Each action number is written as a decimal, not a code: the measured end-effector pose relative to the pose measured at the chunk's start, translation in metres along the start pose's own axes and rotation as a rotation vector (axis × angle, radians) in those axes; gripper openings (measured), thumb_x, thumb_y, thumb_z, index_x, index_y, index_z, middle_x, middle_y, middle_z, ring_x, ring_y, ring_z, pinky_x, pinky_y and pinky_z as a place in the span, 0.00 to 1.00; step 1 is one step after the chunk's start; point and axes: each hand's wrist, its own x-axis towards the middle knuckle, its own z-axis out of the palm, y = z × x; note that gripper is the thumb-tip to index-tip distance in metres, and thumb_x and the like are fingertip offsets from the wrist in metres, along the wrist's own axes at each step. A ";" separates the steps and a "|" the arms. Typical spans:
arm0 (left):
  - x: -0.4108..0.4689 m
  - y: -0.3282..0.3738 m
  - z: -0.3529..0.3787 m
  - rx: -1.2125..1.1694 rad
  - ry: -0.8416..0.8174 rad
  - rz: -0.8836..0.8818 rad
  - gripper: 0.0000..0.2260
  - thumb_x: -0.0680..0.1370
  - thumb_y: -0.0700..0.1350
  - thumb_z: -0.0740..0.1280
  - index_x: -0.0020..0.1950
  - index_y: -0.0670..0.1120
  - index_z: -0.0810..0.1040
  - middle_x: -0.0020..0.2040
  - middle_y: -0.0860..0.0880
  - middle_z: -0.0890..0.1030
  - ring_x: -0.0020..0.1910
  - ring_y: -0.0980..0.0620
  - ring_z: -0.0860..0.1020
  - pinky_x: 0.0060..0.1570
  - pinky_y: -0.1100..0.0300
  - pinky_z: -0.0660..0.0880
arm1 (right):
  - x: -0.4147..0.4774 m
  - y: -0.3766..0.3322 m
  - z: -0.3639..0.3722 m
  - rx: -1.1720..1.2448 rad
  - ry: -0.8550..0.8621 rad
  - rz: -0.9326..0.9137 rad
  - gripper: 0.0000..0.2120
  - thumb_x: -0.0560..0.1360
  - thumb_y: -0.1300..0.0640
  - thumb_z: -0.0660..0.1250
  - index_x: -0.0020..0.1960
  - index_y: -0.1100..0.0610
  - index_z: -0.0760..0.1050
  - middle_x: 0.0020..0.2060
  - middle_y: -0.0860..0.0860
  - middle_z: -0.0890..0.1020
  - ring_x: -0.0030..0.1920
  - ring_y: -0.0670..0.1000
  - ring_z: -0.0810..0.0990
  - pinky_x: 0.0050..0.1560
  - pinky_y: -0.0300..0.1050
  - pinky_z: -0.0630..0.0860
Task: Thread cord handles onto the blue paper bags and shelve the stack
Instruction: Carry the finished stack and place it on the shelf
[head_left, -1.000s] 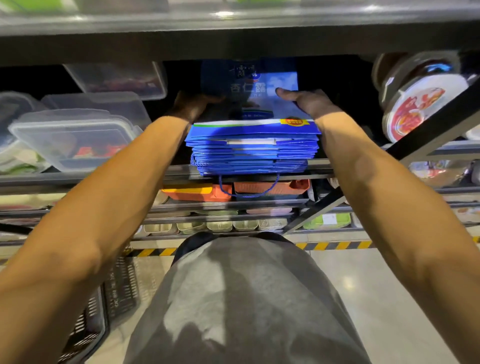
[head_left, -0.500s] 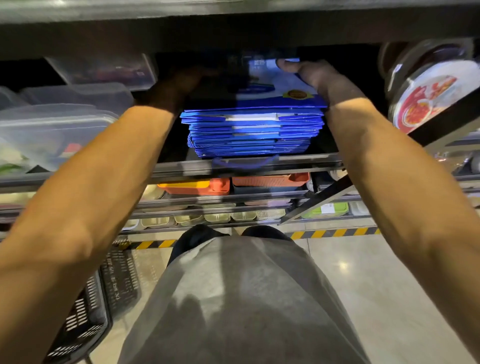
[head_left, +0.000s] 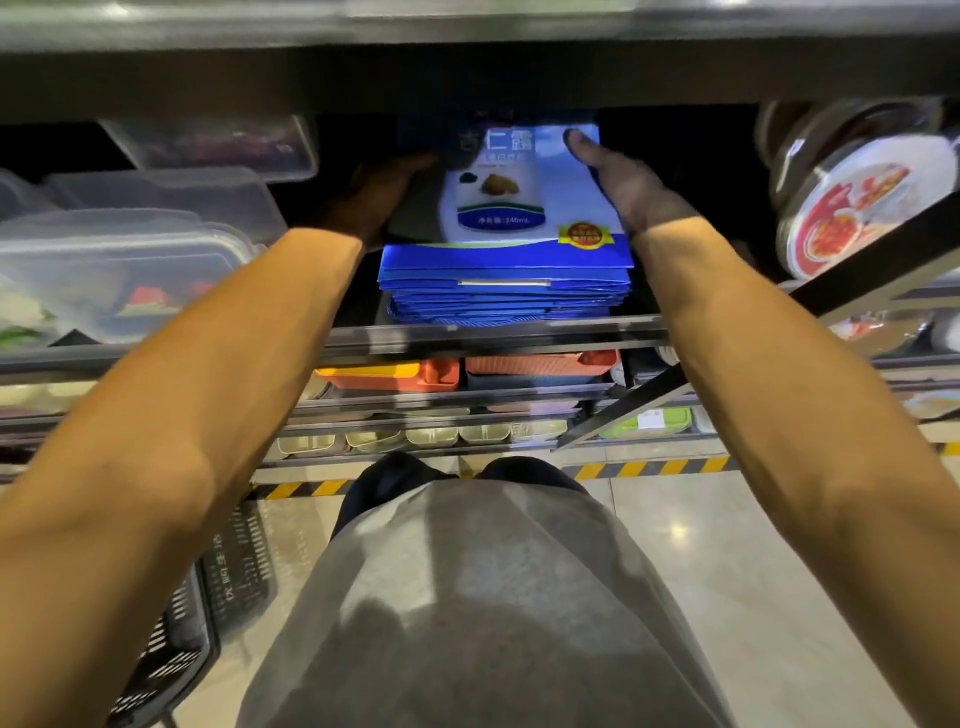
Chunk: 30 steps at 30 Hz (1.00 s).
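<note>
A flat stack of blue paper bags (head_left: 504, 275) lies on a metal shelf (head_left: 493, 338), just behind its front rail. The top bag shows a white and blue printed face. My left hand (head_left: 374, 197) grips the stack's left side in deep shadow, with fingers curled over the top edge. On the right side my right hand (head_left: 623, 187) holds the stack, thumb lying on the top bag and the other fingers hidden beside it. Blue cord ends show at the bottom front of the stack.
Clear plastic lidded boxes (head_left: 130, 270) fill the shelf to the left. Round lidded tubs (head_left: 857, 197) sit to the right behind a diagonal brace (head_left: 883, 260). Another shelf (head_left: 467, 67) hangs close overhead. Orange trays (head_left: 395, 374) lie below, and a black basket (head_left: 171, 649) stands on the floor.
The stack has slid further back onto the shelf. The blue cord loop that hung over the front rail no longer hangs down. Both hands stay on its sides.
</note>
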 end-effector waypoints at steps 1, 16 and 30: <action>-0.002 0.002 -0.001 -0.008 0.042 -0.006 0.39 0.67 0.61 0.79 0.72 0.43 0.76 0.62 0.44 0.83 0.62 0.47 0.81 0.67 0.50 0.76 | 0.015 0.005 -0.003 0.049 -0.011 0.016 0.42 0.64 0.32 0.79 0.68 0.57 0.79 0.52 0.51 0.87 0.53 0.53 0.86 0.62 0.49 0.81; -0.079 -0.030 0.036 0.400 0.426 0.041 0.16 0.82 0.44 0.67 0.64 0.35 0.79 0.58 0.38 0.83 0.59 0.39 0.80 0.44 0.59 0.70 | -0.043 0.031 -0.005 -0.184 0.018 -0.160 0.14 0.78 0.47 0.73 0.63 0.46 0.77 0.57 0.44 0.84 0.59 0.48 0.83 0.67 0.52 0.77; -0.085 -0.028 0.051 0.544 0.529 0.110 0.06 0.81 0.38 0.63 0.45 0.38 0.72 0.42 0.40 0.76 0.36 0.48 0.74 0.27 0.72 0.65 | -0.047 0.043 0.012 -0.376 0.225 -0.036 0.18 0.85 0.47 0.61 0.70 0.55 0.73 0.52 0.50 0.76 0.47 0.46 0.76 0.47 0.42 0.71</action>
